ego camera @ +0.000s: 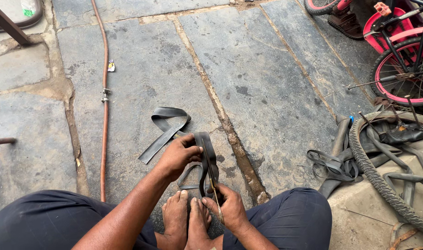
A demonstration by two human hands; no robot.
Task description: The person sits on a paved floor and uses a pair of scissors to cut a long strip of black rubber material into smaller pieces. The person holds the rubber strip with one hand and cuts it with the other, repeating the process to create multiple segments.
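Black rubber tube (206, 159) lies on the stone floor (267, 83) by the feet, left hand (179, 155) pinching it tight, right hand (230, 208) gripping scissors (214, 187) partway through the cut, long strip left.

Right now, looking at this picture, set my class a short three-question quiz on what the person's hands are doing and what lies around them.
1. True or false: the left hand grips the black inner tube.
2. Which hand holds the scissors?
3. Where is the pink bicycle? A) upper right B) lower left C) between the feet

Key: 1 true. 2 the right hand. 3 A.
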